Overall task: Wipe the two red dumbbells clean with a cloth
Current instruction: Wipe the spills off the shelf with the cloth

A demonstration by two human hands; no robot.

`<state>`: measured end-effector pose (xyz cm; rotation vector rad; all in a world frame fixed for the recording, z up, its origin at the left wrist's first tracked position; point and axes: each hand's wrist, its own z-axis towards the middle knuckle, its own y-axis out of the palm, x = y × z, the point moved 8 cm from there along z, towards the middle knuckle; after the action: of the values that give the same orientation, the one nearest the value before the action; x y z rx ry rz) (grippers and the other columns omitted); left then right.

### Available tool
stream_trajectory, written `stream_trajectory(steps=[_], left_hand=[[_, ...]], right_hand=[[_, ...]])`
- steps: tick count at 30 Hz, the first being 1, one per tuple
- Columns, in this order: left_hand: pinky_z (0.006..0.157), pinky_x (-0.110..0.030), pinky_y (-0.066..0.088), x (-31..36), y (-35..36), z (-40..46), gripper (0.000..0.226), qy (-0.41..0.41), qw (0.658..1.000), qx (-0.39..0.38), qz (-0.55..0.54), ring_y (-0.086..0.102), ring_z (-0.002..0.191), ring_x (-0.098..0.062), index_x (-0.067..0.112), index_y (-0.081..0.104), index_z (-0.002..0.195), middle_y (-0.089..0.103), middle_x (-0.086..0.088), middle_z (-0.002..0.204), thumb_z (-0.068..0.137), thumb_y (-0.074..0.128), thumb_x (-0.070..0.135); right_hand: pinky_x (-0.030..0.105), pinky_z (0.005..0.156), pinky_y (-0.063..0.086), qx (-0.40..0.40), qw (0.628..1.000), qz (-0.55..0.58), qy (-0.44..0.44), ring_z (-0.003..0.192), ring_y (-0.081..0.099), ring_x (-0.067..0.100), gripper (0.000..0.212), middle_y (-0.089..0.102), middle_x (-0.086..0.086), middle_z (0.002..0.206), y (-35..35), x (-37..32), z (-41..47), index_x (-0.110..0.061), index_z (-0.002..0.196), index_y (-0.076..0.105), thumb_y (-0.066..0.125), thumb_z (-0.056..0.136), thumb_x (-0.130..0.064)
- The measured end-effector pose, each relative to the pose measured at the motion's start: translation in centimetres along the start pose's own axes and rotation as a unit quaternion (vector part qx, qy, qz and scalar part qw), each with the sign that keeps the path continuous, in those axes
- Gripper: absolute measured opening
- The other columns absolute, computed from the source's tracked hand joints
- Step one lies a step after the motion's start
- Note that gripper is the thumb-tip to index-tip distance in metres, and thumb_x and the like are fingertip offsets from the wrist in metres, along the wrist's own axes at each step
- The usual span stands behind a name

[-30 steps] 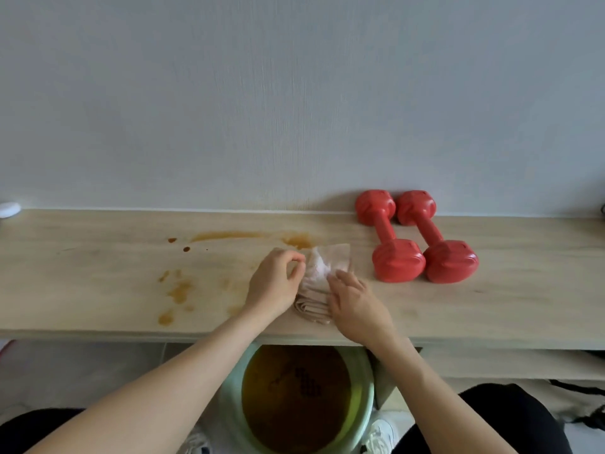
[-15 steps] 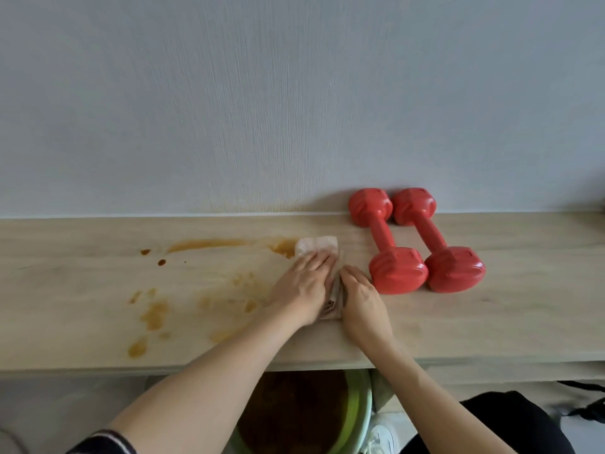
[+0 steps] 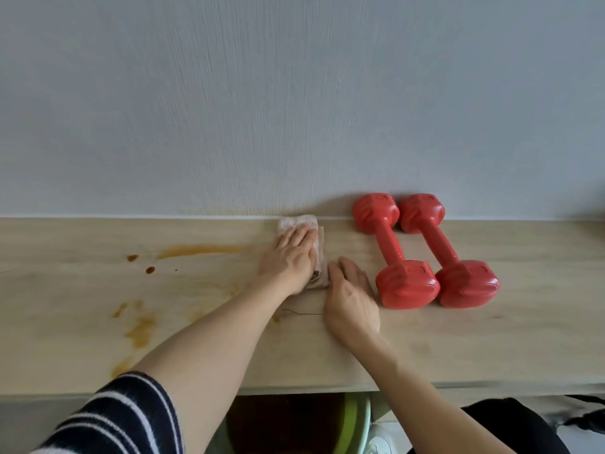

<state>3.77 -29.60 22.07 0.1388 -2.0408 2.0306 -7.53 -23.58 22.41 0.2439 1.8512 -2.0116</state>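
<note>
Two red dumbbells lie side by side on the wooden tabletop [image 3: 491, 348], their far ends against the wall: the left dumbbell [image 3: 389, 249] and the right dumbbell [image 3: 447, 249]. A folded pale cloth [image 3: 298, 222] lies left of them near the wall. My left hand [image 3: 288, 257] presses flat on the cloth with straight fingers. My right hand [image 3: 352, 299] rests flat on the table just right of the cloth's near end, a little short of the left dumbbell's near head.
Brown liquid stains [image 3: 196, 250] and drips [image 3: 139, 329] spread over the left part of the table. Below the table's front edge sits a green basin [image 3: 355, 424] holding brown water. A plain grey wall closes the back.
My left hand has pushed the cloth away from me up to the wall, wiping over the stain there. My right hand stayed beside it. The view moved closer to the table.
</note>
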Motion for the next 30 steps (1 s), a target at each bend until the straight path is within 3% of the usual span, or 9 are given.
stream_trajectory(steps=[4, 7, 11, 14, 20, 25, 30], left_hand=[[0.119, -0.031, -0.001, -0.8, 0.0, -0.3, 0.050, -0.013, 1.000, -0.008, 0.004, -0.004, 0.147, -0.013, 0.023, 0.007, 0.152, 0.000, 0.005, 0.160, 0.103, 0.013, 0.034], [0.119, -0.031, -0.002, -2.8, -0.7, -0.7, 0.050, -0.031, 0.999, 0.000, 0.009, -0.005, 0.147, -0.013, 0.024, 0.006, 0.152, -0.001, 0.005, 0.160, 0.103, 0.014, 0.032], [0.119, -0.031, -0.001, -8.7, -2.0, -1.2, 0.051, -0.109, 0.994, -0.001, 0.024, -0.004, 0.147, -0.015, 0.023, 0.006, 0.152, -0.002, 0.004, 0.160, 0.102, 0.017, 0.027], [0.120, -0.034, 0.001, -9.5, -1.9, -1.2, 0.051, -0.134, 0.991, -0.003, 0.014, -0.001, 0.147, -0.017, 0.019, 0.009, 0.152, 0.001, 0.000, 0.161, 0.102, 0.016, 0.026], [0.119, -0.036, 0.000, -4.7, -0.9, -3.9, 0.051, -0.090, 0.996, -0.007, -0.012, -0.001, 0.147, -0.019, 0.016, 0.012, 0.151, 0.002, -0.001, 0.161, 0.101, 0.019, 0.023], [0.119, -0.032, -0.003, -0.9, -0.6, -8.5, 0.052, -0.058, 0.998, -0.006, -0.010, -0.006, 0.147, -0.016, 0.020, 0.007, 0.152, -0.003, 0.003, 0.160, 0.102, 0.017, 0.027], [0.120, -0.031, -0.003, -1.0, -0.6, -12.4, 0.052, -0.013, 1.000, 0.010, 0.014, -0.007, 0.147, -0.014, 0.021, 0.006, 0.152, -0.001, 0.003, 0.161, 0.102, 0.014, 0.032]], right_hand=[[0.035, 0.113, 0.021, -0.024, 0.999, 0.022, -0.013, 0.136, 0.026, 0.027, 0.043, 0.028, 0.007, 0.151, 0.1, -1.2, 1.8, -0.012, 0.134, 0.043, 0.036, 0.092, -0.009], [0.033, 0.113, 0.021, 0.007, 1.000, 0.011, -0.020, 0.135, 0.029, 0.025, 0.041, 0.033, 0.006, 0.149, 0.1, -1.6, 2.5, -0.012, 0.133, 0.046, 0.035, 0.094, -0.010], [0.033, 0.111, 0.023, 0.031, 0.999, 0.006, -0.021, 0.133, 0.031, 0.025, 0.045, 0.035, 0.005, 0.147, 0.3, -1.6, 2.3, -0.011, 0.133, 0.044, 0.035, 0.089, -0.005], [0.032, 0.111, 0.022, 0.027, 0.999, 0.007, -0.020, 0.133, 0.030, 0.024, 0.047, 0.034, 0.003, 0.147, 0.4, -1.5, 2.5, -0.012, 0.134, 0.043, 0.035, 0.088, -0.005], [0.035, 0.111, 0.025, 0.026, 0.999, 0.035, -0.019, 0.130, 0.033, 0.027, 0.046, 0.040, 0.004, 0.143, 0.5, -1.4, 2.6, -0.009, 0.127, 0.049, 0.038, 0.083, -0.003], [0.035, 0.102, 0.030, 0.008, 0.999, 0.037, -0.015, 0.119, 0.040, 0.031, 0.038, 0.046, 0.006, 0.135, 0.4, -1.6, 2.4, -0.008, 0.115, 0.054, 0.041, 0.079, -0.004], [0.034, 0.105, 0.029, -0.004, 0.999, 0.035, -0.016, 0.125, 0.036, 0.031, 0.040, 0.042, 0.008, 0.139, 0.3, -1.8, 2.0, -0.007, 0.121, 0.051, 0.041, 0.082, -0.003]])
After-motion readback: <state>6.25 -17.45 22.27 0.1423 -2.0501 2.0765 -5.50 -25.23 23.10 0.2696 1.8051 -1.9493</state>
